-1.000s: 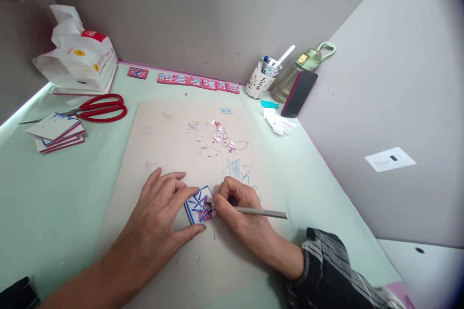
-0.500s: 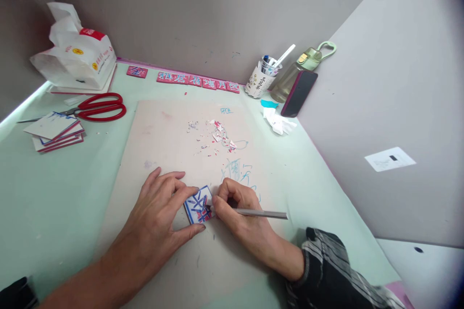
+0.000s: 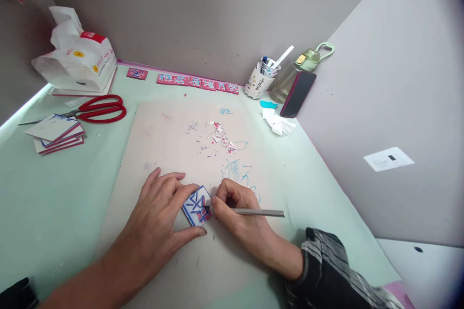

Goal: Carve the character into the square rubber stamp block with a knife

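A small white square tile [image 3: 195, 203] with blue brush-like strokes and some red patches lies tilted on the beige board [image 3: 159, 125]. My left hand [image 3: 163, 207] grips it between thumb at the lower edge and index finger at the upper edge. In my right hand [image 3: 239, 207] a slim silver carving knife [image 3: 261, 212] is pinched, its dark tip touching the tile's marked face near the right side. Red and white shavings [image 3: 219, 137] are scattered on the board beyond my hands.
Red scissors [image 3: 103, 108] and stacked white tiles [image 3: 58, 133] lie at left. Carved red tiles [image 3: 197, 82] line the back edge, near a tissue pack [image 3: 79, 60]. A pen cup [image 3: 259, 77], green bottle [image 3: 293, 75], phone [image 3: 299, 94] and crumpled tissue [image 3: 277, 120] stand or lie back right.
The tile has turned slightly and shifted a little left between my fingers. The knife and its tip have moved slightly left as well.
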Available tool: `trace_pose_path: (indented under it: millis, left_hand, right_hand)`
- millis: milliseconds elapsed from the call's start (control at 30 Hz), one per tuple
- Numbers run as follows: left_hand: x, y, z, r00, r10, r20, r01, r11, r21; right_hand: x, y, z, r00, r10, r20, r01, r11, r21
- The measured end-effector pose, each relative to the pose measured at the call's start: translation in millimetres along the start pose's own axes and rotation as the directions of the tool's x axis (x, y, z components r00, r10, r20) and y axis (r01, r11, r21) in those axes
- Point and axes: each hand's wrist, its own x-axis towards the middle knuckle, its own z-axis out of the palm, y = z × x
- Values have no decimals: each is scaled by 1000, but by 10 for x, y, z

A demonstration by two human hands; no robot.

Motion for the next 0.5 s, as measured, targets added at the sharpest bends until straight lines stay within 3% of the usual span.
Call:
trace_pose_path:
  millis: [233,367,500]
  left_hand:
    - [-14,-51,-68,991,110,80,-110,994,2]
    - [-28,-111,-82,983,119,138,-118,993,-12]
    - [-36,-113,-70,986,108,127,-106,994,-22]
  right_hand:
    - [5,-13,-39,1000,4,24,-4,1000,-5]
    - [6,-18,-34,1000,12,28,-12,1000,6]
    - [-9,-7,-8,1000,14,12,-14,1000,4]
